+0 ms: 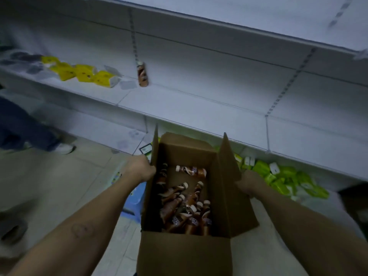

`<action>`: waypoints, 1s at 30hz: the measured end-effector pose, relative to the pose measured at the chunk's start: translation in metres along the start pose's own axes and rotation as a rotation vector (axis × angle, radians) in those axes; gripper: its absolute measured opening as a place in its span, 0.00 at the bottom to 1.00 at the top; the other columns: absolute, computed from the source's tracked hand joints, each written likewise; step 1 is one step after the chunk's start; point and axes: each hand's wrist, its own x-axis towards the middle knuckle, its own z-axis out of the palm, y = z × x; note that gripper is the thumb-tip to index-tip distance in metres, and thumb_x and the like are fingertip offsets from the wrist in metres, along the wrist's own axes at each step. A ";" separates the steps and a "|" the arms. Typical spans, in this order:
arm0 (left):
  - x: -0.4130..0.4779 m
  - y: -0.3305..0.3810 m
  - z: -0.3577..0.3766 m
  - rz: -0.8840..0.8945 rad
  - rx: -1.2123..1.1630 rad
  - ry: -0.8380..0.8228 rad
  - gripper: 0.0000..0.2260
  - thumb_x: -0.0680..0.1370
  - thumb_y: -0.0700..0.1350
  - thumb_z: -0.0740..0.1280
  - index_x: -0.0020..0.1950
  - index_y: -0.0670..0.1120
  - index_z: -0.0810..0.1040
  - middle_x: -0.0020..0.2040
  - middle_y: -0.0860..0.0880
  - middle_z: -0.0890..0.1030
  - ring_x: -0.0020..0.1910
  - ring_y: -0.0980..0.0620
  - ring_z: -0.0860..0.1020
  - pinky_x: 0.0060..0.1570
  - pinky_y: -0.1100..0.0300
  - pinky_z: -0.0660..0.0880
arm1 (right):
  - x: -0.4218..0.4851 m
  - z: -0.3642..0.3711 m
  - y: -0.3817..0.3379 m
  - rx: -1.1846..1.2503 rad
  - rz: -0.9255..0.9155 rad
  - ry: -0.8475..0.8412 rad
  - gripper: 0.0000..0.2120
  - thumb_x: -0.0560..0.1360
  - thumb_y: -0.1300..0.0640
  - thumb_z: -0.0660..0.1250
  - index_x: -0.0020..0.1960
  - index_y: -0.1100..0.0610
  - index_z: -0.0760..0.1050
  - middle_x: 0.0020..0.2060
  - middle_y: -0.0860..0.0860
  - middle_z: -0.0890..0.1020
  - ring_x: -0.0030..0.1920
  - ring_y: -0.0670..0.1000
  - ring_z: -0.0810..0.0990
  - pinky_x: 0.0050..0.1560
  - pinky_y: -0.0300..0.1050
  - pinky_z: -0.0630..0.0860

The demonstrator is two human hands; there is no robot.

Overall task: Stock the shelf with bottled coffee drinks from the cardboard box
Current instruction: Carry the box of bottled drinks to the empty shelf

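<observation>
Cardboard box [185, 253] gripped by left hand [139, 168], right hand [249, 184] | shelf [179, 108]: one bottle [142, 75]

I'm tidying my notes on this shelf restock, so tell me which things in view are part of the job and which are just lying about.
Part of the job:
cardboard box, open, gripped at its sides by the left hand and right hand
bottles in the box
lone bottle on the shelf

Just lying about:
yellow packets
green packets
blue stool
</observation>
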 end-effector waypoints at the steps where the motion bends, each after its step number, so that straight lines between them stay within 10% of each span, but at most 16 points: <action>1: 0.004 0.006 -0.004 0.050 0.033 -0.004 0.14 0.71 0.49 0.65 0.29 0.42 0.75 0.30 0.43 0.77 0.30 0.46 0.76 0.29 0.60 0.71 | -0.008 0.006 0.005 0.036 0.046 0.005 0.19 0.77 0.49 0.65 0.55 0.64 0.79 0.53 0.61 0.82 0.53 0.60 0.82 0.50 0.50 0.79; 21: 0.056 0.247 0.097 0.668 0.419 -0.231 0.16 0.71 0.54 0.64 0.47 0.43 0.80 0.51 0.41 0.81 0.51 0.42 0.79 0.40 0.56 0.71 | -0.079 0.112 0.177 0.658 0.725 -0.047 0.13 0.78 0.53 0.64 0.42 0.62 0.78 0.35 0.57 0.81 0.32 0.55 0.82 0.35 0.46 0.80; 30: 0.063 0.361 0.147 1.038 0.482 -0.404 0.15 0.73 0.53 0.63 0.39 0.41 0.75 0.42 0.42 0.78 0.44 0.42 0.79 0.38 0.56 0.73 | -0.113 0.123 0.215 0.835 1.042 0.034 0.11 0.77 0.54 0.64 0.46 0.62 0.78 0.35 0.57 0.83 0.28 0.53 0.83 0.30 0.44 0.80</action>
